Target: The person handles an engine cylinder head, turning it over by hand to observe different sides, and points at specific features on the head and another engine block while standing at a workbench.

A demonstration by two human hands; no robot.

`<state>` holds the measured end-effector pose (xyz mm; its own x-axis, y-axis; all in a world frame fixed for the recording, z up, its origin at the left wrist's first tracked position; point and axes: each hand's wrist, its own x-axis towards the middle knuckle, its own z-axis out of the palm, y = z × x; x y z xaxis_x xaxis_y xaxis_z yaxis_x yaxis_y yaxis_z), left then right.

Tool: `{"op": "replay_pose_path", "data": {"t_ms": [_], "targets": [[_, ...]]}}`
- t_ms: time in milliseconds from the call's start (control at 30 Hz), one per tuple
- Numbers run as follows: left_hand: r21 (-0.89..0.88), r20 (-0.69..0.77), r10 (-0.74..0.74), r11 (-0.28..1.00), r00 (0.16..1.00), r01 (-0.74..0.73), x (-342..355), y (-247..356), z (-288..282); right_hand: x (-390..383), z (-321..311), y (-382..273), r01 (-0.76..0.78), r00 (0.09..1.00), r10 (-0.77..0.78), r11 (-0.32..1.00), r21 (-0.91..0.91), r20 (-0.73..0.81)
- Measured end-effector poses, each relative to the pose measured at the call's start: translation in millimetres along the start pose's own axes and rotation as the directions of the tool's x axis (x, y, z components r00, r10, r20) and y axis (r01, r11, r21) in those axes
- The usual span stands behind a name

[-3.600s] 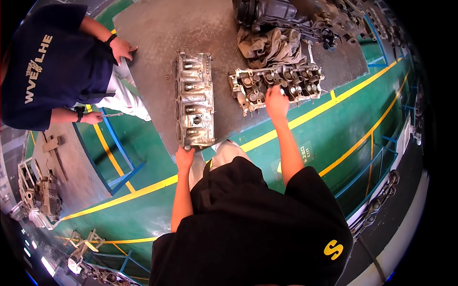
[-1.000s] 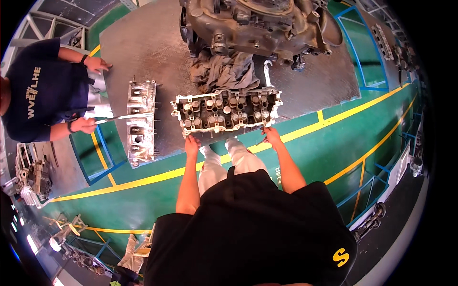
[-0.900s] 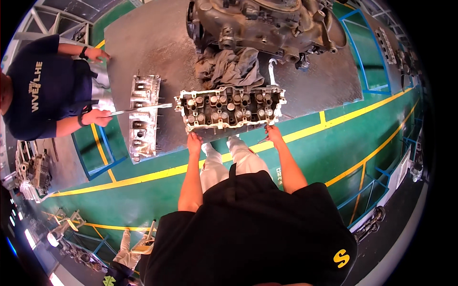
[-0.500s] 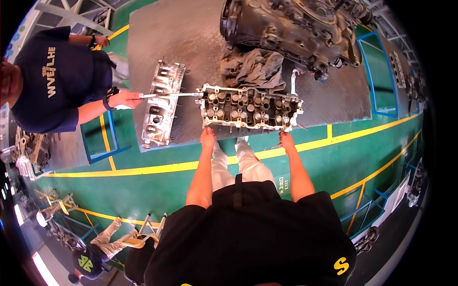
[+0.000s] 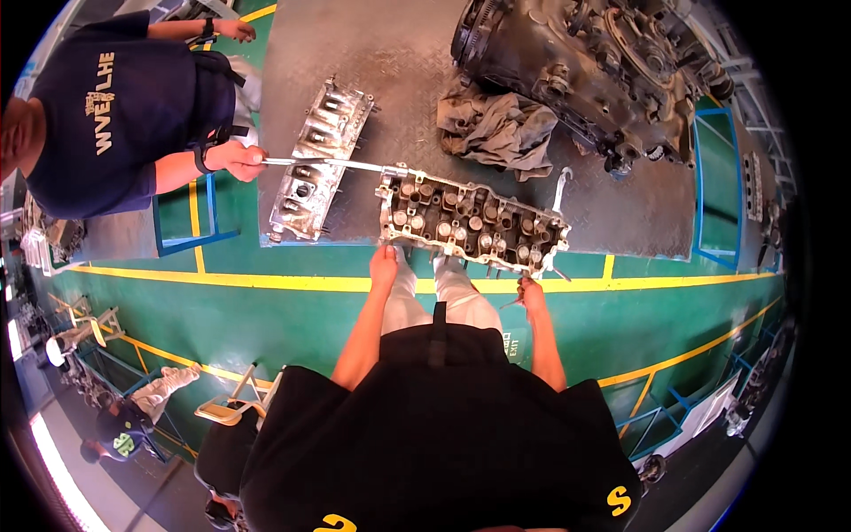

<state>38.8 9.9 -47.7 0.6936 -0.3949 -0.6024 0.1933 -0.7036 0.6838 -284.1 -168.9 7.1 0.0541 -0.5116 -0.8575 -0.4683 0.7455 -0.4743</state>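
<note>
Though the right hand (image 5: 534, 297) has moved to the cylinder head's (image 5: 475, 218) near edge, its fingers' grip is unclear.

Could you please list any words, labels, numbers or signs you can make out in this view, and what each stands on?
I describe lettering rather than copy it.
Co-worker's navy T-shirt: pale block capitals, with a small emblem.
Wearer's black T-shirt: yellow characters, one cut by the lower edge.
Floor marking: small white lettering, partly hidden.
Distant person's dark shirt: green design, too small to read.
Nearer cylinder head: none legible.
</note>
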Motion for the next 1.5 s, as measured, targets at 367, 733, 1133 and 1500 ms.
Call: {"op": "replay_pose_path", "data": {"t_ms": [367,733,1133,1500], "targets": [[0.621,0.073,-0.037,0.784,0.997,-0.017,-37,153,-40,-33,-27,-102,0.110,0.991,-0.123,0.971,-0.214,-0.051],[0.728,0.021,-0.036,0.686,0.999,0.009,-58,205,-53,-34,-15,-112,0.037,0.992,-0.066,0.964,-0.263,-0.104],[-0.604,0.037,0.196,0.786,0.980,-0.135,-19,115,-51,-50,-9,-134,-0.107,0.994,0.107,0.993,-0.041,0.000],[-0.840,0.210,-0.330,0.420,0.920,0.342,-7,1,27,-35,-7,-114,-0.131,0.991,0.130,0.987,-0.098,-0.017]]}}
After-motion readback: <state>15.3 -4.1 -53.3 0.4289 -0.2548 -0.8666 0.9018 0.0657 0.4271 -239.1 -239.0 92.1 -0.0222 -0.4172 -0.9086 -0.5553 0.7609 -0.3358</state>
